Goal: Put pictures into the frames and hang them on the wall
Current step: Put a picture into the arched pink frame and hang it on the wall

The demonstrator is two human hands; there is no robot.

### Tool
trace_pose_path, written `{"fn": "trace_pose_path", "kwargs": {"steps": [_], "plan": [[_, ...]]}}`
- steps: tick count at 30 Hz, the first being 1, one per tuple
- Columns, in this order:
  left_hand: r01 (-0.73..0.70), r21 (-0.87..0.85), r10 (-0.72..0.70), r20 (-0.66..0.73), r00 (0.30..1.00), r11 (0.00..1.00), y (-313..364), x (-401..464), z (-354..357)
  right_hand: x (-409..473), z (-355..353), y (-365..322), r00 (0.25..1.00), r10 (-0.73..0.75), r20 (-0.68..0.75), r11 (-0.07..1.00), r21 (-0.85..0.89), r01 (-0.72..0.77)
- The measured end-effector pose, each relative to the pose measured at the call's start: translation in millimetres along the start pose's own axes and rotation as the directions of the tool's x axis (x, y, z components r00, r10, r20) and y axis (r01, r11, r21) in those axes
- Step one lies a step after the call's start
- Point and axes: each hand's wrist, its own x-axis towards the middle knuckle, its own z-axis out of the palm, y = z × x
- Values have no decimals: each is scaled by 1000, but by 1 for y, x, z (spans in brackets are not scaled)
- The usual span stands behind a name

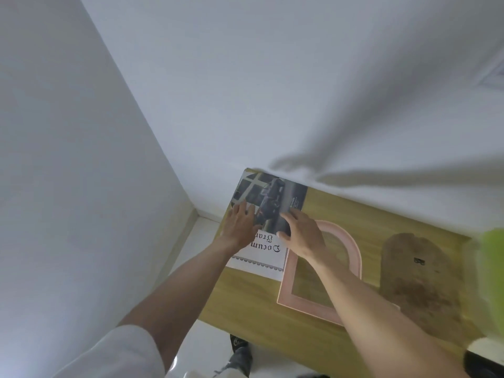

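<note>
A dark picture of a car (pixel 272 199) lies at the far left corner of the wooden table (pixel 362 211), overlapping a white printed sheet (pixel 259 261) with black lettering. My left hand (pixel 240 223) rests flat on the picture's left side, fingers straight. My right hand (pixel 300 231) pinches the picture's right edge between thumb and fingers. A pink arch-shaped frame (pixel 351 249) lies flat just right of the sheet, partly under my right forearm. A brown arch-shaped backing board (pixel 414 274) with a small metal hanger lies further right.
White walls meet in a corner behind the table's far left end. A blurred green object (pixel 492 282) fills the right edge. The table's near edge runs above a pale floor, where a shoe (pixel 240 350) shows.
</note>
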Motion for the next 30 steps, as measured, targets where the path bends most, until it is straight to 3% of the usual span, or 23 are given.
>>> {"fn": "trace_pose_path", "kwargs": {"steps": [3,7,11,14,18,22,27,30], "plan": [[-115,87,109,69,992,990,-19,8,7,13,8,-13,998,-1,69,999,-49,5],[-186,135,175,89,981,973,-31,14,17,23,21,-18,987,60,151,998,15,-63],[-346,306,334,91,938,887,-39,18,21,29,26,-16,987,66,149,997,30,-71],[-437,376,472,-3,882,817,-47,19,26,27,27,-19,993,48,112,998,33,-52],[-460,403,547,-130,827,791,-51,18,19,24,27,-28,998,-41,-36,999,26,42],[-458,333,543,-237,805,824,-52,19,7,24,18,-38,972,-115,-206,990,62,130],[-453,114,460,-386,800,884,-51,21,-32,25,-8,-43,925,-134,-357,979,98,179],[-358,-173,265,-403,876,918,-44,24,-67,19,-30,-41,887,-95,-453,959,198,204]]}}
